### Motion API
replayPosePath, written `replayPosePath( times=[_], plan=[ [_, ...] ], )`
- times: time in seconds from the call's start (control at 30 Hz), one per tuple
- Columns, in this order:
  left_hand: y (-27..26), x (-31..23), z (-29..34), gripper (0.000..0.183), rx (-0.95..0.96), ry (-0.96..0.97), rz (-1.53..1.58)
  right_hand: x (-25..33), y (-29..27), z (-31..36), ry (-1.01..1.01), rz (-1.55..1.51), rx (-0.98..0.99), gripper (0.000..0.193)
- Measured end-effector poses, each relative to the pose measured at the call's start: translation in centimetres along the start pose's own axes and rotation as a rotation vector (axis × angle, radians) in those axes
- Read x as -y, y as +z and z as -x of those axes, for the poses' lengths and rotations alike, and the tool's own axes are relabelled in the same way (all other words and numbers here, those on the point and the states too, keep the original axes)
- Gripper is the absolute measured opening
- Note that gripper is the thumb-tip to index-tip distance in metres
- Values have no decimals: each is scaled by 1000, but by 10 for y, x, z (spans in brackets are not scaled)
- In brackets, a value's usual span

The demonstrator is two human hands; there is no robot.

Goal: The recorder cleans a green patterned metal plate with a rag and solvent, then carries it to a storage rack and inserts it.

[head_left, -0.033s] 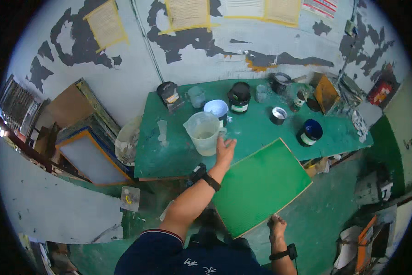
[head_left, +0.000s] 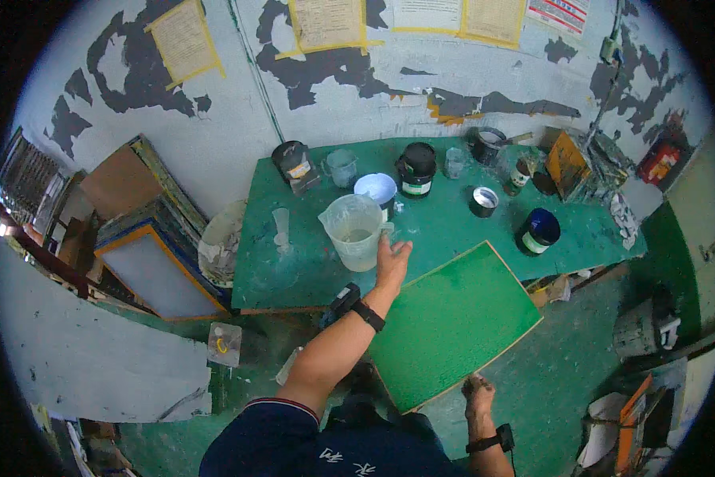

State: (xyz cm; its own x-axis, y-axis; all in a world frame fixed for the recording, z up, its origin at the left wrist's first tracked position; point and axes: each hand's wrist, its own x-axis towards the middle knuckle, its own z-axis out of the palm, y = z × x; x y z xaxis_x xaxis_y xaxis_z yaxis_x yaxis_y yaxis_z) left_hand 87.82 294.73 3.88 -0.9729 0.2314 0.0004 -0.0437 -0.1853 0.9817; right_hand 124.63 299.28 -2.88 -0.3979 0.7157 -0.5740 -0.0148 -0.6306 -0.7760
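Observation:
A translucent plastic jug (head_left: 353, 232) with some cloudy liquid inside stands on the green table. My left hand (head_left: 391, 261) is at its handle, fingers closed around the lower part and the thumb sticking out to the right. Down in front of the table, my right hand (head_left: 479, 394) grips the lower edge of a green screen (head_left: 457, 326) with a thin pale wooden rim. The screen is held at a slant, its far corner overlapping the table's front edge. Its green face looks wet and speckled. Behind the jug, partly covered by it, is a tub (head_left: 376, 189) of pale paint.
On the green table (head_left: 294, 274) stand a black lidded tub (head_left: 415, 168), a dark blue paint pot (head_left: 539, 230), a small tin (head_left: 483, 201) and a clear measuring cup (head_left: 281, 226). Framed screens (head_left: 163, 274) lean at the left. A bin (head_left: 640, 327) stands on the right.

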Motion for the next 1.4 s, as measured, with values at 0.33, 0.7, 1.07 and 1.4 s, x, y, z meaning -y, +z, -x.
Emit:
replayPosePath(
  times=[0.33, 0.7, 1.07, 1.4],
  plan=[
    [-38, -27, -6, 59, -52, -247, 366, -12, 54, 18, 76, 52, -4, 6],
    [-193, -77, -25, 56, -161, -283, 192, -61, 98, 0, 209, 155, 99, 12],
    [-286, -81, -47, 34, -150, -193, 23, -90, 131, -41, -250, 481, 263, 15],
    [-294, -85, -56, 31, -146, -178, -45, -65, 168, -53, 20, 207, 79, 17]
  ],
)
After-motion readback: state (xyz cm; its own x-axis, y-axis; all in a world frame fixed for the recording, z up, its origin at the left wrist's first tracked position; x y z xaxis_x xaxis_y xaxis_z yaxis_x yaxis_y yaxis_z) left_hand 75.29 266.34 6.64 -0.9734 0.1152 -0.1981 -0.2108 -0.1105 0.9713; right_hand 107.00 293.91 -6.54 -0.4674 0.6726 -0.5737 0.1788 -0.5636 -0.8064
